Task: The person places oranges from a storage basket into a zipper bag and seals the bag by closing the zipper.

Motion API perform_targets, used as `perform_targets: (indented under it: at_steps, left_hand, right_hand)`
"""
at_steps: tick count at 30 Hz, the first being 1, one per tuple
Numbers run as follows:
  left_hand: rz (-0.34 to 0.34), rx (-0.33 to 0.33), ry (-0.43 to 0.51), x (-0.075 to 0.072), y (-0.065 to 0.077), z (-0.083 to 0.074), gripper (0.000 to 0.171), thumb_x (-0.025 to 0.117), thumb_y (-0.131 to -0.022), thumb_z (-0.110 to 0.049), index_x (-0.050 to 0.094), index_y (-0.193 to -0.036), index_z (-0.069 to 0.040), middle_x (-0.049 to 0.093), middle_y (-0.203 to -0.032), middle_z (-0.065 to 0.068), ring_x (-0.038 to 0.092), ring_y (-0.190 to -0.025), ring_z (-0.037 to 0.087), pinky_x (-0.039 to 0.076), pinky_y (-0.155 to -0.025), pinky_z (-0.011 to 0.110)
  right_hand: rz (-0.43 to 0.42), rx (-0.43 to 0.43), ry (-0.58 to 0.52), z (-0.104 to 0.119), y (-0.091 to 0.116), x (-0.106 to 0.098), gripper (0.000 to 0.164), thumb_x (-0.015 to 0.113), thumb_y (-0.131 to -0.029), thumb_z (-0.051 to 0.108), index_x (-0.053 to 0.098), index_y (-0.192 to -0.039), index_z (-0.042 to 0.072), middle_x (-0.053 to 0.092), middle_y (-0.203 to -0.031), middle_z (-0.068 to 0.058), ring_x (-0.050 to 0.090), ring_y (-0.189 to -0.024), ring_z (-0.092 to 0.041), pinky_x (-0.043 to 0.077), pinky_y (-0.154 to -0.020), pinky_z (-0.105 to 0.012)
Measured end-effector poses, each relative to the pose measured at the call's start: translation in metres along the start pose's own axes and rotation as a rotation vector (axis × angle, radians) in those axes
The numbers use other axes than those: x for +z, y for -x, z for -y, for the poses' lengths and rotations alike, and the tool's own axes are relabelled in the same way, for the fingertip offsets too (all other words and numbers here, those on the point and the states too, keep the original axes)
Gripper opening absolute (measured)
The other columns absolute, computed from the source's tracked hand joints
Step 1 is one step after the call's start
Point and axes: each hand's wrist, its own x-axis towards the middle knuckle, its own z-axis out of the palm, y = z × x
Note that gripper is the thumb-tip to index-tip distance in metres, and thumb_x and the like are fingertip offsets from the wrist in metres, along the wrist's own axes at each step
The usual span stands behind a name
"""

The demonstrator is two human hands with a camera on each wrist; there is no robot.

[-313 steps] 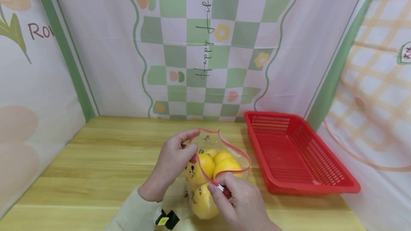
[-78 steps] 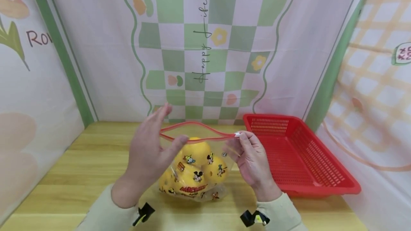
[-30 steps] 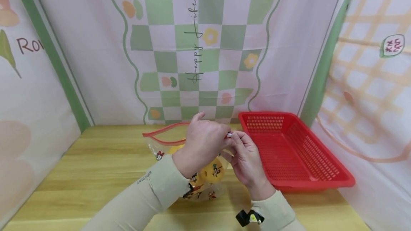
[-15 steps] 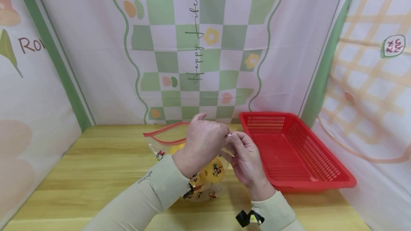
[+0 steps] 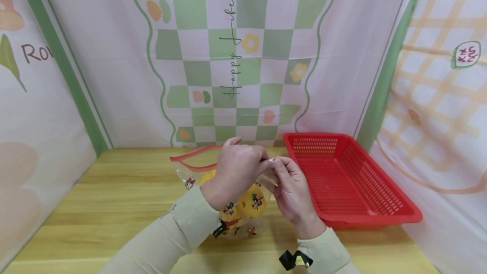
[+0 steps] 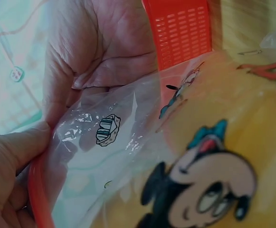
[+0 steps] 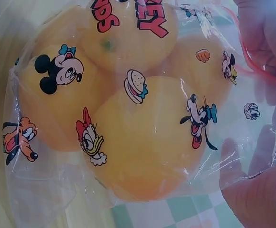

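Observation:
A clear zip bag (image 5: 253,227) with a red zip edge and cartoon prints stands on the table, holding several oranges (image 7: 147,137). At the bag's top right corner, my right hand (image 5: 293,193) pinches the edge between thumb and fingers. My left hand (image 5: 237,168) crosses over the bag and grips the zip beside a small white slider (image 5: 271,160), mostly covered by fingers. Left of that hand, the zip edge (image 5: 194,168) still gapes. In the left wrist view, the left thumb (image 6: 19,145) presses against the red zip edge (image 6: 39,194).
To the right stands a red plastic basket (image 5: 327,189) with slotted walls, close to my right hand. The wooden table (image 5: 114,206) runs back to a printed cloth (image 5: 243,71), with more cloth on either side.
Earlier, the left hand held the bag's left rim, then hung loose before it. It has since crossed to the right corner. Over the last half second it shifts slightly left.

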Motion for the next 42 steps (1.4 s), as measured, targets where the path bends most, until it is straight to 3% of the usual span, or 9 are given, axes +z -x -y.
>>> perform_targets:
  at_steps: [9, 30, 42]
  left_hand:
    - [-0.024, -0.008, 0.078, -0.001, 0.007, 0.006, 0.019, 0.076, -0.093, -0.042, 0.082, -0.092, -0.023, 0.077, -0.082, -0.013, 0.073, -0.075, 0.005, 0.045, -0.113, 0.056]
    - [-0.005, -0.081, 0.137, -0.013, 0.025, 0.028, 0.017, 0.076, -0.093, -0.041, 0.079, -0.090, -0.025, 0.076, -0.082, -0.015, 0.071, -0.077, 0.003, 0.041, -0.114, 0.058]
    - [-0.002, -0.102, 0.178, -0.019, 0.036, 0.047, 0.013, 0.077, -0.093, -0.039, 0.080, -0.089, -0.027, 0.076, -0.082, -0.016, 0.071, -0.077, 0.003, 0.037, -0.116, 0.057]
  right_hand:
    - [0.007, -0.016, 0.042, 0.000, 0.000, 0.003, 0.019, 0.048, -0.110, 0.020, 0.068, -0.111, 0.020, 0.079, -0.106, 0.006, 0.075, -0.102, -0.008, 0.060, -0.094, -0.042]
    - [-0.036, -0.006, 0.040, 0.002, 0.001, 0.002, 0.014, 0.050, -0.110, 0.022, 0.064, -0.109, 0.020, 0.079, -0.096, 0.005, 0.075, -0.093, -0.009, 0.061, -0.092, -0.042]
    - [0.010, -0.031, 0.008, 0.001, 0.002, -0.002, 0.017, 0.048, -0.110, 0.019, 0.065, -0.110, 0.019, 0.080, -0.098, 0.003, 0.076, -0.095, -0.010, 0.061, -0.092, -0.045]
